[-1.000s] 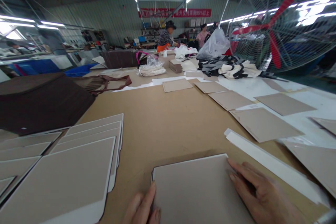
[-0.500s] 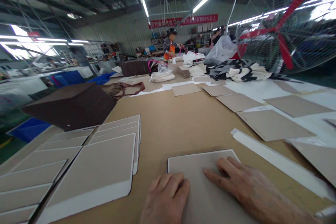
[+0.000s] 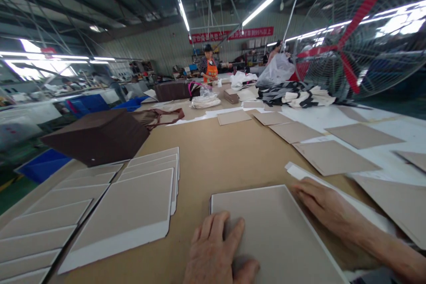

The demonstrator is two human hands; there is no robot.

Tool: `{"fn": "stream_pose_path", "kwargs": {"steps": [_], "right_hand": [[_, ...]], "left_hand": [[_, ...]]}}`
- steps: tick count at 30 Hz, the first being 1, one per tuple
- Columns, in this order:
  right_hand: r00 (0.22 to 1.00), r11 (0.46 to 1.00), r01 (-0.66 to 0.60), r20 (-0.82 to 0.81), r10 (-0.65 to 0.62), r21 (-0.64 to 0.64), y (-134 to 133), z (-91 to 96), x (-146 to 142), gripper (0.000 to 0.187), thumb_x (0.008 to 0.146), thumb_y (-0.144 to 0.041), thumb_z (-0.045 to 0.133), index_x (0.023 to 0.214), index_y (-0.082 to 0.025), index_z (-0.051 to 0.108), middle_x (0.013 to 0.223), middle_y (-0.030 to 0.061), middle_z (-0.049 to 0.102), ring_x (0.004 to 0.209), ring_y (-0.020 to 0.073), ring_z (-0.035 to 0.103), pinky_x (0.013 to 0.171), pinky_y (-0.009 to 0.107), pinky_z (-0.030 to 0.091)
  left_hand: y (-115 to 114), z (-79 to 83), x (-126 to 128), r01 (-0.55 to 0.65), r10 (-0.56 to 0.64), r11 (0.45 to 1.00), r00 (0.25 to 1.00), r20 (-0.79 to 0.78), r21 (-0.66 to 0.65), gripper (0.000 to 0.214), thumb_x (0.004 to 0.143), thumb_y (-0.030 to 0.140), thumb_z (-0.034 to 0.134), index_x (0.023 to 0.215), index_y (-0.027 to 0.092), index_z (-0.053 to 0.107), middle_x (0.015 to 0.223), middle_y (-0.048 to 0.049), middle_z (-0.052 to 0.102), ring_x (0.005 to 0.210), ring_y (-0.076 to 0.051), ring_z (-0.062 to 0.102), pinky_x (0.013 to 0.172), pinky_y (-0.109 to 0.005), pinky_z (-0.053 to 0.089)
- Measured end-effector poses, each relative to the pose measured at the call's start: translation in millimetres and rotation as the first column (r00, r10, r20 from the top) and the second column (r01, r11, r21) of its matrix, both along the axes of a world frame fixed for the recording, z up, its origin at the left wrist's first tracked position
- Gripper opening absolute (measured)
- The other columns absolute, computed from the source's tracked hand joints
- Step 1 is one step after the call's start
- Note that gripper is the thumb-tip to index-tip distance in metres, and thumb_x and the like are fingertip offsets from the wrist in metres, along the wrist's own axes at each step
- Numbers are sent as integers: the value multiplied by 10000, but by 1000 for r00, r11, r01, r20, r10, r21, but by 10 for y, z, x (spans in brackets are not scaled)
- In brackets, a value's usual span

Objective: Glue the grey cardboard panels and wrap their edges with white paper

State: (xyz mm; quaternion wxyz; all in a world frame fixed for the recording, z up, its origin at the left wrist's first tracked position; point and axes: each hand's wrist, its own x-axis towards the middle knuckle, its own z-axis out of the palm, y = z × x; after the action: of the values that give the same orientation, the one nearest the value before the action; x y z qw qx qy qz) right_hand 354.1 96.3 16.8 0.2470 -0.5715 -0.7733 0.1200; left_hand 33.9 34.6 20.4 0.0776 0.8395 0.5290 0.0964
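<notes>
A taupe panel with white edges (image 3: pixel 276 226) lies on the tan tabletop in front of me. My left hand (image 3: pixel 213 248) rests on its left side, fingers spread and pressing on the surface. Just past the panel's right edge, my right hand (image 3: pixel 322 204) hovers or rests beside a long white strip (image 3: pixel 366 213), its fingers stretched out and close together. No object shows between those fingers, and their undersides are hidden. The strip is partly covered by my right hand and forearm.
On the left are overlapping taupe panels (image 3: pixel 133 213) and a dark brown box-shaped piece (image 3: pixel 100 135). Loose taupe sheets (image 3: pixel 336 157) spread along the right. Farther off are a fabric pile (image 3: pixel 296 93), a large fan (image 3: pixel 342 49) and a person in an orange apron (image 3: pixel 210 71).
My right hand has moved off the panel to the right, toward the white strip. My left hand stays on the panel, with its thumb now spread wider.
</notes>
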Motion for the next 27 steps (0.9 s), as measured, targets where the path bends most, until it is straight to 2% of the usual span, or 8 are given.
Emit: {"fn": "stream_pose_path", "kwargs": {"steps": [4, 10, 14, 17, 19, 21, 24, 27], "right_hand": [[972, 976, 87, -196, -127, -199, 156, -15, -109, 409, 927, -471, 436, 1136, -216, 679, 1143, 74, 704, 1089, 261, 624, 1001, 432, 441], [974, 976, 33, -213, -80, -216, 233, -35, -206, 350, 875, -464, 486, 1003, -214, 696, 943, 48, 712, 897, 234, 648, 820, 370, 479], [947, 969, 34, -302, -110, -246, 273, 96, -209, 273, 821, -469, 573, 859, -212, 655, 787, 0, 633, 759, 183, 590, 701, 313, 432], [861, 928, -92, -497, -109, -362, 285, 268, -250, 324, 787, -523, 623, 764, -205, 566, 667, -37, 555, 621, 135, 514, 575, 262, 367], [781, 893, -181, -612, -124, -412, 267, 387, -285, 367, 761, -554, 657, 765, -206, 538, 659, -39, 563, 582, 120, 501, 535, 243, 344], [710, 873, -200, -680, -183, -444, 228, 514, -321, 390, 715, -557, 706, 773, -209, 539, 649, -35, 585, 554, 122, 511, 516, 240, 349], [568, 847, -222, -770, -291, -483, 149, 761, -378, 367, 678, -519, 754, 757, -217, 561, 615, -27, 603, 522, 139, 537, 513, 258, 382], [457, 840, -244, -821, -341, -485, 99, 1019, -434, 318, 660, -485, 770, 742, -224, 609, 626, 15, 641, 532, 175, 584, 522, 300, 416]], "left_hand": [[1, -43, 13, 13, -12, 999, 1000, -25, 45, 633, 767, 497, 687, 1362, 352, 527, 1333, -125, 551, 1190, -357, 533, 920, -539, 490], [7, -44, 1, -35, 34, 999, 997, 69, 5, 619, 765, 672, 622, 1322, 410, 555, 1319, -87, 573, 1194, -345, 536, 943, -535, 472], [6, -42, 27, -38, 39, 999, 997, 72, -13, 631, 745, 610, 674, 1329, 405, 550, 1343, -78, 562, 1223, -344, 516, 981, -535, 449], [20, -93, 6, -35, 34, 999, 997, 76, 15, 702, 721, 566, 712, 1368, 377, 515, 1351, -77, 556, 1223, -336, 516, 988, -517, 454], [29, -135, -37, -17, 12, 998, 997, 71, 63, 759, 715, 562, 723, 1403, 362, 474, 1355, -77, 554, 1213, -327, 528, 970, -496, 476], [20, -166, -77, 25, -32, 989, 999, 39, 148, 801, 723, 584, 716, 1433, 340, 434, 1359, -82, 560, 1194, -319, 550, 938, -465, 506], [-56, -205, -35, 51, -46, 915, 999, -24, 399, 660, 847, 451, 660, 1445, 313, 415, 1351, -86, 590, 1198, -280, 572, 936, -404, 516], [-176, -302, 200, -30, 9, 721, 999, 35, 693, 513, 908, 251, 608, 1381, 392, 469, 1372, -20, 587, 1271, -223, 530, 1051, -409, 445]]}}
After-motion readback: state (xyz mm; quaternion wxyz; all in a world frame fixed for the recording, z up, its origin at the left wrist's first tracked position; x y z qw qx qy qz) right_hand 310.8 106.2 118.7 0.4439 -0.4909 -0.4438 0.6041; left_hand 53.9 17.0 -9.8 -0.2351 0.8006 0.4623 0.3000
